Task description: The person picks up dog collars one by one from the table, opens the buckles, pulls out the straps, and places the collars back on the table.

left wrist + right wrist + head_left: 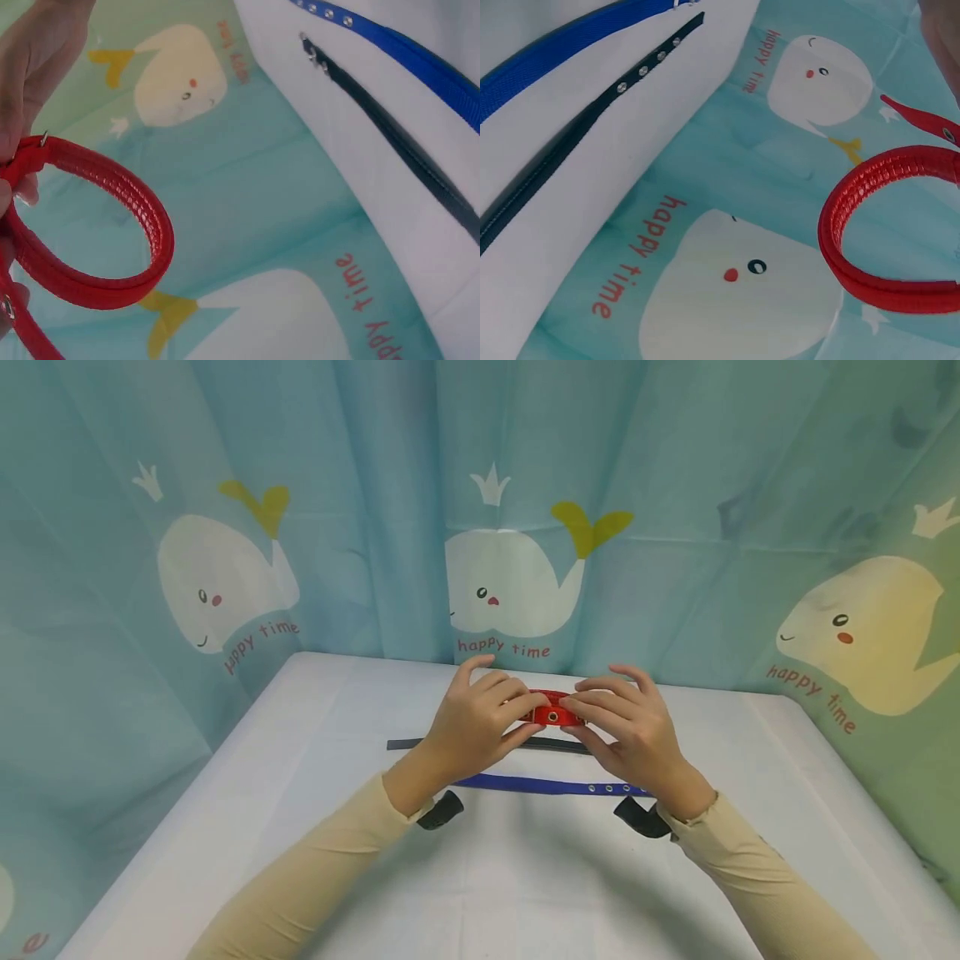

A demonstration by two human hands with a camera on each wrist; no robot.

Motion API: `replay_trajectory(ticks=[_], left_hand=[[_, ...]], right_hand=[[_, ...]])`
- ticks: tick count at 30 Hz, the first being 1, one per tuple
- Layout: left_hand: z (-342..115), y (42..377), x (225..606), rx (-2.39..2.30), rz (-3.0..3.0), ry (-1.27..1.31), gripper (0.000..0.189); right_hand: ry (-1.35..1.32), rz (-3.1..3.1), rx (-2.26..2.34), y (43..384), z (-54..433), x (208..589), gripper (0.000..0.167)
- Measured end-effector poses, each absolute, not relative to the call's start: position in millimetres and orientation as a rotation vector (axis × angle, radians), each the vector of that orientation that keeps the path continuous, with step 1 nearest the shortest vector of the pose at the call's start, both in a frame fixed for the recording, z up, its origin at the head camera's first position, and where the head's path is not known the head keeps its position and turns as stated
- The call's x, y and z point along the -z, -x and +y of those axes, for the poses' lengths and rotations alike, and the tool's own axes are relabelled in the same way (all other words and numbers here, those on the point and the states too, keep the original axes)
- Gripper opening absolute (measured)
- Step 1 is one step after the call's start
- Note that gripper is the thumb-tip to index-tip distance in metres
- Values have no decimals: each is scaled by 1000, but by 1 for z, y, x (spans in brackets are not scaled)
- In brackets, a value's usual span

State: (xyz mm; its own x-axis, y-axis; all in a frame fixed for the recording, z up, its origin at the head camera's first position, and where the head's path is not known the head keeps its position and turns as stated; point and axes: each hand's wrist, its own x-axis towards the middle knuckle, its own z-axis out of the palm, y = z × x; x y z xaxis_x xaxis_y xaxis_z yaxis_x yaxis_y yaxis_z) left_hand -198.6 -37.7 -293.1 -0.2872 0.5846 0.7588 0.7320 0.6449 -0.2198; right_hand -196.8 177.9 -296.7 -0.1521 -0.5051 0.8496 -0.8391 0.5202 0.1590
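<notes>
A red leather collar (pixel 552 717) is held up over the far part of the table, bent round into a loop. My left hand (pixel 480 718) pinches it on the left side, near its metal buckle, and my right hand (pixel 628 722) pinches it from the right. In the left wrist view the collar (pixel 163 232) curves away from the fingers, its eyelet strap hanging below. The right wrist view shows the loop (pixel 831 232) and the pointed strap tip sticking out, while the gripping fingers are mostly outside that view.
Beneath the hands a black collar (pixel 551 744) lies stretched across the white table (pixel 495 877). Nearer to me is a blue collar (pixel 517 784) with several eyelets, partly covered by my right wrist. A blue curtain (pixel 390 527) with whale prints hangs behind the table.
</notes>
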Motion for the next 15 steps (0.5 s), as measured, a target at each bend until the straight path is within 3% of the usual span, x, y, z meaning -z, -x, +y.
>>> replay_trajectory(ticks=[10, 15], left_hand=[[-41, 198, 293, 240, -1916, 1042, 26], [-48, 200, 298, 394, -1905, 1084, 30]], right_hand=[[-1172, -1778, -602, 198, 178, 297, 36], [-1167, -1885, -565, 200, 183, 296, 42]])
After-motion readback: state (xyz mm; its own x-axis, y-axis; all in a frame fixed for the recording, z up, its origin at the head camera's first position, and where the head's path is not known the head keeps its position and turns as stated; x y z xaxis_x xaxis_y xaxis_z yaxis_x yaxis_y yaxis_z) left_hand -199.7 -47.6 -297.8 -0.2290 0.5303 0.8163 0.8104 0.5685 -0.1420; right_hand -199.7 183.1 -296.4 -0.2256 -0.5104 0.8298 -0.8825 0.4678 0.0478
